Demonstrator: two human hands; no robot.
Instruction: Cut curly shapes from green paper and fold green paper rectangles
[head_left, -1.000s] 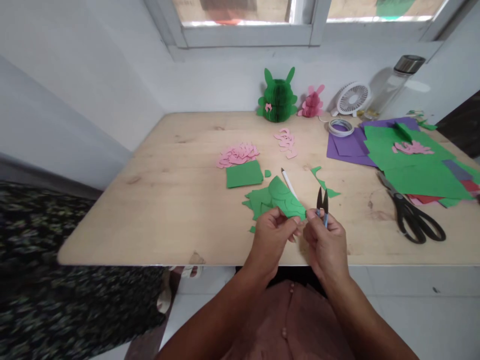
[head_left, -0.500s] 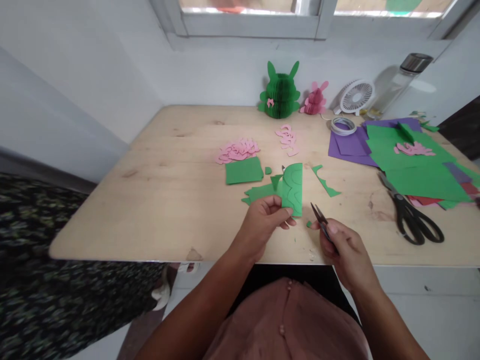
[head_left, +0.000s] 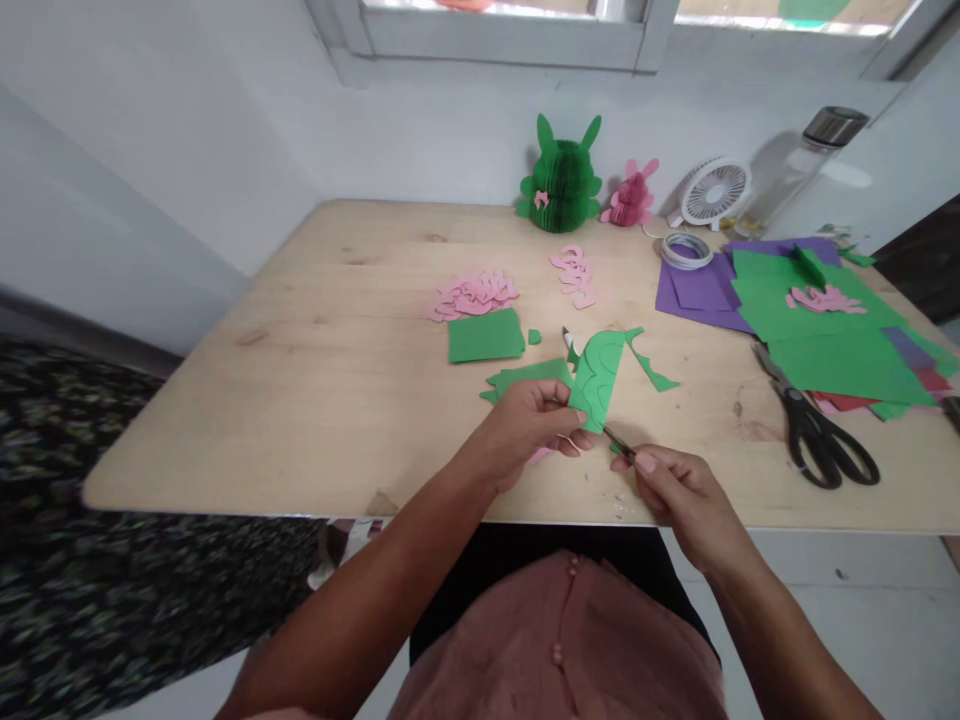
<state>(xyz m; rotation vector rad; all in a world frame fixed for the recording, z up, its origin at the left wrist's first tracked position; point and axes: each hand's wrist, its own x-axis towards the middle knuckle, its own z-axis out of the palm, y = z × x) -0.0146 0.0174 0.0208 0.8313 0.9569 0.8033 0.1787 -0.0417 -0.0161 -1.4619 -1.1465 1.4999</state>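
The drawn-on green paper [head_left: 598,380] is being pinched between the left hand's [head_left: 546,418] thumb and fingers above the table's [head_left: 300,400] near edge, while the small snips [head_left: 619,443] are being gripped by the right hand [head_left: 679,490] at its lower corner.

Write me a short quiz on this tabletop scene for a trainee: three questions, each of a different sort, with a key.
1. True or false: the left hand holds green paper marked with curved lines.

2. What does the right hand hold?
a) a bottle
b) small snips
c) a pink cutout

3. Fill in the colour: the white roll near the small fan rests on ____ paper.

Key: 1. true; 2. b; 3. purple
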